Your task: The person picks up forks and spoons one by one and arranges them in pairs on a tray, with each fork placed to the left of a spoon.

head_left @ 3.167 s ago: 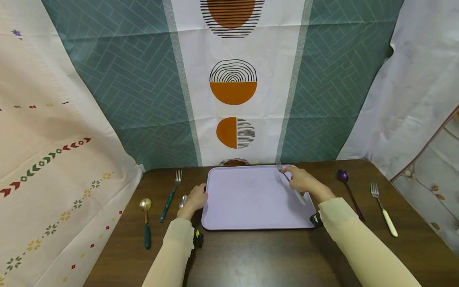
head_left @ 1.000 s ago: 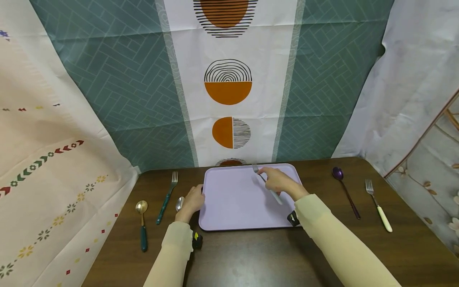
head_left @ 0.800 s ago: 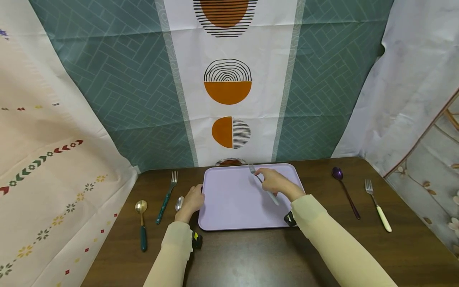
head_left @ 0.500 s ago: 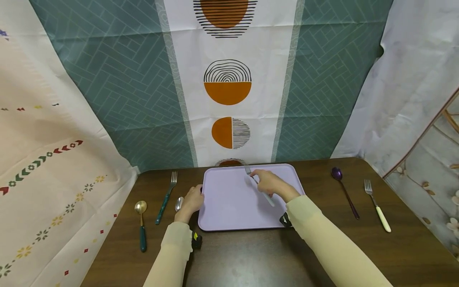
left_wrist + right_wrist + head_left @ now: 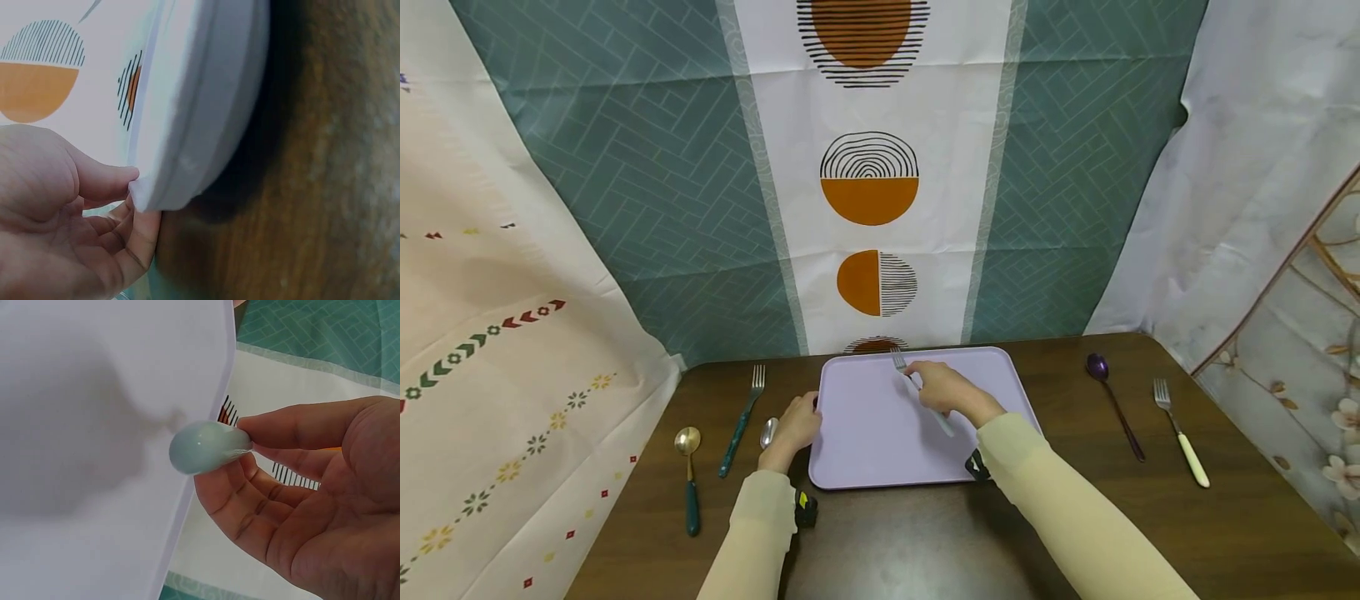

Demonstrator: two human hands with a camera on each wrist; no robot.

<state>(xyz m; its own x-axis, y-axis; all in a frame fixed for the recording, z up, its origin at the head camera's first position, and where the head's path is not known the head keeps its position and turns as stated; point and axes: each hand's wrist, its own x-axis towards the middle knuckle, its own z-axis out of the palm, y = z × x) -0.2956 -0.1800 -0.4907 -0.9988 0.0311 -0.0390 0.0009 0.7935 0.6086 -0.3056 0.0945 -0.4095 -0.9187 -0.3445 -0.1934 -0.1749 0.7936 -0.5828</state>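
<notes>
The lavender tray (image 5: 880,454) lies on the table at the centre of the head view. My left hand (image 5: 795,427) pinches the tray's left rim; in the left wrist view, thumb and fingers of that hand (image 5: 75,219) close on the rim (image 5: 187,94). Over the tray, my right hand (image 5: 947,390) holds a fork (image 5: 898,361) with a pale handle, tines pointing to the back left. The right wrist view shows the handle's rounded pale-green end (image 5: 203,449) between thumb and fingers of the right hand (image 5: 312,481); the tines are hidden there.
Left of the tray lie a gold spoon with green handle (image 5: 692,504), a green-handled fork (image 5: 737,437) and a partly hidden silver spoon (image 5: 768,432). On the right are a purple spoon (image 5: 1120,417) and a cream-handled fork (image 5: 1191,458). Patterned cloths hang behind the table (image 5: 895,550).
My right hand has carried the fork leftward over the tray, from its right side to nearer the middle. The left hand keeps its place at the rim. The head view has shifted slightly.
</notes>
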